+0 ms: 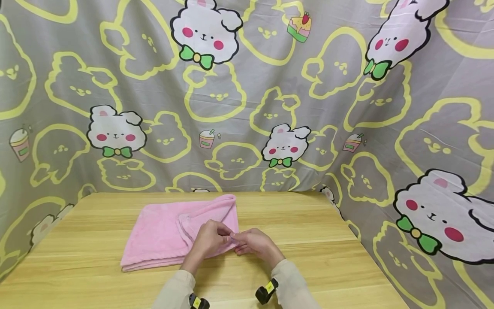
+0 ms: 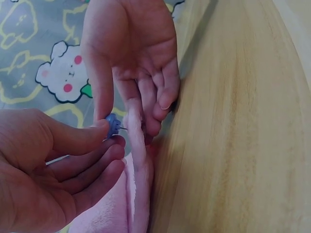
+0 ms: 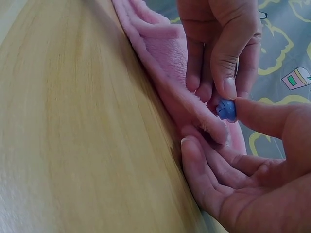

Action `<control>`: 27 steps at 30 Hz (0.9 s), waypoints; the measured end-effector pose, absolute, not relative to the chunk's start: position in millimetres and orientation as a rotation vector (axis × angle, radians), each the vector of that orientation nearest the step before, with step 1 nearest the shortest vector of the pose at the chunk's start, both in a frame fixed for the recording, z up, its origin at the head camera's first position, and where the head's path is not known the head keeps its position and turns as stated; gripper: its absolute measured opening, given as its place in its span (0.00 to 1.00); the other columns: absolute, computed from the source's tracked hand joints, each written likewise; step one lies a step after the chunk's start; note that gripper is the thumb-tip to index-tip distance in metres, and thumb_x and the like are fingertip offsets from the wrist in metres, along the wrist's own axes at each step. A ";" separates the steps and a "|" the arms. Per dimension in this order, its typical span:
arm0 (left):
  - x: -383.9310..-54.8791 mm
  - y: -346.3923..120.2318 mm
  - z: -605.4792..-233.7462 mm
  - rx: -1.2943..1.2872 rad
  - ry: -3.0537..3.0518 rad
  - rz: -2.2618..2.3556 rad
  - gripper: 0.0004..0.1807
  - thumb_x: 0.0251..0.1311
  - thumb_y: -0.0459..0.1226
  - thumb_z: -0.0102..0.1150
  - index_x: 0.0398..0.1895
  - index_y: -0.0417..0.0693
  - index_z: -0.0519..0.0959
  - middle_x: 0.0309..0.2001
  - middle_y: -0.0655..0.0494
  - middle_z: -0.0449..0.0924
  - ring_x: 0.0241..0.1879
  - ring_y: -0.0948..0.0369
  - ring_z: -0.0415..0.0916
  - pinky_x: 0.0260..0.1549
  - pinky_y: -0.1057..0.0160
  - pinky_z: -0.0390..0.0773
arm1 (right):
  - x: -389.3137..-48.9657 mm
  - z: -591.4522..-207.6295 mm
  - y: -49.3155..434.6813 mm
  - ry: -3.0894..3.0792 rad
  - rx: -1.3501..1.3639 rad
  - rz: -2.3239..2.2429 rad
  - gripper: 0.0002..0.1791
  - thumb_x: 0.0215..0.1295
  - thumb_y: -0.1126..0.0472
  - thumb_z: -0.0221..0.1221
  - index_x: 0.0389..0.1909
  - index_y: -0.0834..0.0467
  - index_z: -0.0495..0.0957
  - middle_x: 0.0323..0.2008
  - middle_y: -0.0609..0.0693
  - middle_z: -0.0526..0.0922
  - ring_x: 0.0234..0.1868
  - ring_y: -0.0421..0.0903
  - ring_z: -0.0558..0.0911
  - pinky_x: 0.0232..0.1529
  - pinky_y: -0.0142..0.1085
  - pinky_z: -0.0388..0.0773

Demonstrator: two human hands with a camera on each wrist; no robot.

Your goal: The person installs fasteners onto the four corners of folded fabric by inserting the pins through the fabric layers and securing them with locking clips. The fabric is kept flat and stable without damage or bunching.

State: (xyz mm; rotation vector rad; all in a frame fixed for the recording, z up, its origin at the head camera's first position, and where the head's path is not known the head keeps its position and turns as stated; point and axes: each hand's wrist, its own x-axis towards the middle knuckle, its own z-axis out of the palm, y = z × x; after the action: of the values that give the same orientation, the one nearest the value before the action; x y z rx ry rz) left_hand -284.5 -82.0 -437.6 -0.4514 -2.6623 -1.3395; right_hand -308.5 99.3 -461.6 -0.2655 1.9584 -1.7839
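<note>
A folded pink plush towel (image 1: 158,231) lies on the table, its top layer turned back in a loose fold. Both hands meet at its near right corner. My left hand (image 1: 210,238) pinches a small blue-headed pin (image 2: 112,125) between thumb and fingers. From the blue head, a thin metal shaft points at the towel's thick edge (image 2: 136,141). My right hand (image 1: 256,243) holds that edge from the other side, fingers behind and under the cloth (image 3: 206,119). Its thumb touches the blue head (image 3: 226,110).
The wooden table (image 1: 308,249) extends around the towel on every side. Behind and beside it hangs a grey curtain (image 1: 231,128) with cartoon rabbits. Each sleeve carries a black wrist camera, one at the left cuff (image 1: 198,301) and one at the right (image 1: 266,292).
</note>
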 end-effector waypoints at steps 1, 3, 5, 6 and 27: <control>-284.5 -81.9 -437.7 -0.454 -2.664 -1.334 0.05 0.50 0.27 0.73 0.29 0.44 0.89 0.30 0.52 0.90 0.35 0.57 0.87 0.40 0.55 0.83 | -308.7 -462.0 99.4 1.959 -0.267 -1.783 0.18 0.71 0.60 0.58 0.45 0.74 0.81 0.27 0.47 0.83 0.29 0.40 0.83 0.39 0.35 0.84; -284.6 -81.5 -438.3 -0.461 -2.668 -1.323 0.04 0.50 0.27 0.73 0.29 0.44 0.89 0.30 0.52 0.90 0.34 0.57 0.86 0.39 0.56 0.83 | -308.9 -462.8 99.6 1.962 -0.275 -1.783 0.16 0.70 0.61 0.58 0.45 0.73 0.81 0.27 0.47 0.83 0.30 0.40 0.83 0.39 0.35 0.84; -284.7 -81.2 -439.0 -0.465 -2.672 -1.311 0.04 0.50 0.28 0.73 0.28 0.44 0.89 0.29 0.52 0.89 0.34 0.57 0.86 0.38 0.56 0.83 | -309.4 -464.0 99.7 1.960 -0.274 -1.783 0.14 0.69 0.63 0.58 0.44 0.72 0.81 0.27 0.47 0.84 0.30 0.40 0.83 0.38 0.34 0.84; -284.6 -81.4 -439.2 -0.468 -2.673 -1.307 0.04 0.50 0.28 0.73 0.28 0.44 0.89 0.29 0.52 0.89 0.34 0.57 0.86 0.38 0.56 0.83 | -309.7 -464.5 99.5 1.959 -0.273 -1.785 0.13 0.69 0.64 0.58 0.43 0.72 0.81 0.27 0.47 0.84 0.29 0.40 0.83 0.38 0.34 0.84; -286.6 -96.8 -425.5 -0.284 -2.719 -1.382 0.02 0.56 0.31 0.68 0.32 0.43 0.87 0.27 0.53 0.86 0.27 0.62 0.81 0.30 0.62 0.79 | -309.5 -464.7 98.0 1.977 -0.262 -1.785 0.17 0.70 0.60 0.60 0.46 0.73 0.82 0.25 0.46 0.82 0.28 0.39 0.82 0.36 0.32 0.83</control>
State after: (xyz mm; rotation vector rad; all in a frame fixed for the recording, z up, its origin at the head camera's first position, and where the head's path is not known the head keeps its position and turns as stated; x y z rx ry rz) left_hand -286.6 -96.8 -425.5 -0.2844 -2.7192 -1.3818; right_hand -309.5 98.0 -464.7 -0.2619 1.9766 -1.7853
